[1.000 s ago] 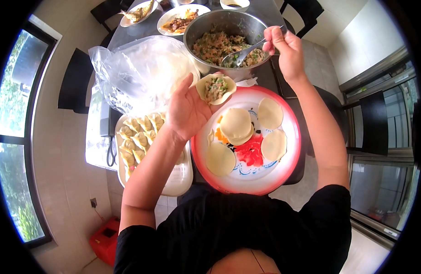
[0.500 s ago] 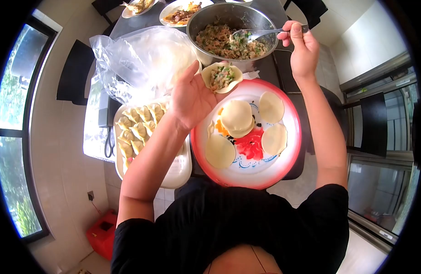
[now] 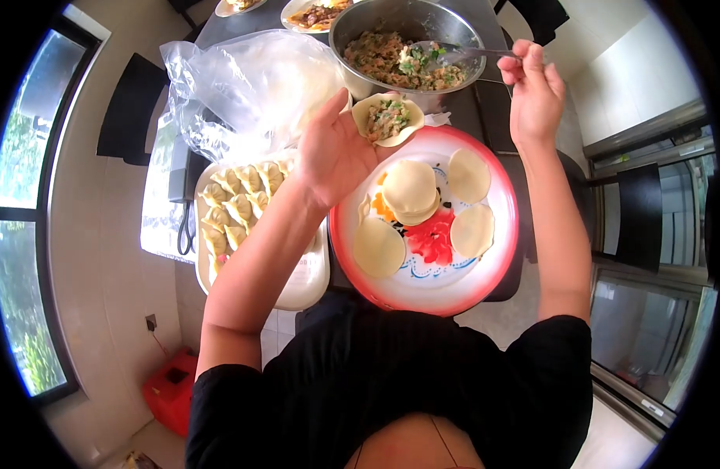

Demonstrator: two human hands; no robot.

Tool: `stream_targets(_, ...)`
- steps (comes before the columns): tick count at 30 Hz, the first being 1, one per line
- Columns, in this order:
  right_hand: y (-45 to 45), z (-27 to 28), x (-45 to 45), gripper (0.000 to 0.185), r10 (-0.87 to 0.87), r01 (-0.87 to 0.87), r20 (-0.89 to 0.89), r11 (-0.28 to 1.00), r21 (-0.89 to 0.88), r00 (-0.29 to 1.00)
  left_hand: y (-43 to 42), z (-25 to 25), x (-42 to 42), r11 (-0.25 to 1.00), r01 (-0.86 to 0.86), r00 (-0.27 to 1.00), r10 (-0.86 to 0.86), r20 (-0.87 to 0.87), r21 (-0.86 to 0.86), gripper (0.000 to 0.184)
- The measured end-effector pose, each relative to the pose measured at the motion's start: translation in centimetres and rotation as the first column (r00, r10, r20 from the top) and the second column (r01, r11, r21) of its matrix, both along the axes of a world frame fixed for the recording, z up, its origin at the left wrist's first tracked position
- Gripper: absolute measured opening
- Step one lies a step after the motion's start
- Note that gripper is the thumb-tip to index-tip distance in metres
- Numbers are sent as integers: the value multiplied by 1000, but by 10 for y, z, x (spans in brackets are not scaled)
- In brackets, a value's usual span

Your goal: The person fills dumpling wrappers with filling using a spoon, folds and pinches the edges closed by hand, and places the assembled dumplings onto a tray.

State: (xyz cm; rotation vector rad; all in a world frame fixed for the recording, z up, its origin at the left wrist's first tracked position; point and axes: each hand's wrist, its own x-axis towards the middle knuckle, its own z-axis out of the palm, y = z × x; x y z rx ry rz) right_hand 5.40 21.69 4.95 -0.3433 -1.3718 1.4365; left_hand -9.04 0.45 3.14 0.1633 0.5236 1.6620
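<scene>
On the fingers of my left hand point(image 3: 334, 160) rests a round dumpling wrapper point(image 3: 363, 117) with a mound of meat-and-greens filling point(image 3: 389, 119) in its middle. The thumb points up and away from the wrapper. My right hand point(image 3: 536, 95) grips the handle of a metal spoon point(image 3: 485, 52), fingers closed round its end. The spoon's head lies against the filling point(image 3: 375, 56) inside a steel bowl point(image 3: 471, 76). Below the hands, a red-rimmed enamel tray point(image 3: 503, 258) carries a stack of wrappers point(image 3: 409, 187) and several single ones, among them a wrapper point(image 3: 378, 248) at the left.
Folded dumplings point(image 3: 239, 209) fill part of a white tray point(image 3: 303, 291) under my left forearm. A clear plastic bag point(image 3: 246, 86) lies behind it. Plates of food, one a dish point(image 3: 317, 14), stand at the far edge. A black chair point(image 3: 637, 215) is on the right.
My right hand has shifted slightly right, its grip on the spoon kept and the spoon's head still in the bowl. The left hand holds the filled wrapper much as before. The view has tilted slightly.
</scene>
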Motion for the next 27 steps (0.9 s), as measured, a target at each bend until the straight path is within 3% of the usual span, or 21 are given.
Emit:
stream_targets(5,-36,2,29,29,184,-183,-8,980,81,983,-1,3,5,1000,21,999,-21,-28,6,65)
stream_targets(7,-44,-4,42,30,234,-249,84,924,291,969,-1,4,7,999,34,998,-33,-52,17,65)
stream_targets(8,-47,-6,47,31,251,-283,133,876,390,959,-2,6,8,999,35,998,-34,-56,13,64)
stream_targets(9,-50,-2,52,33,104,-195,176,739,645,979,-3,9,11,999,35,998,-34,-59,9,64)
stream_targets(10,-54,8,59,32,14,-169,204,622,765,979,-4,11,12,999,34,998,-34,-62,5,64)
stream_targets(12,-58,10,68,29,-43,-175,218,451,875,975,-6,13,14,999,18,998,-19,-60,-27,63)
stream_targets(15,-60,7,74,27,-57,-115,145,364,924,988,-9,9,13,999,38,997,-40,-67,-17,62)
stream_targets(27,-59,0,75,31,15,-1,-9,551,835,1000,-11,10,17,998,56,996,-56,-63,1,63)
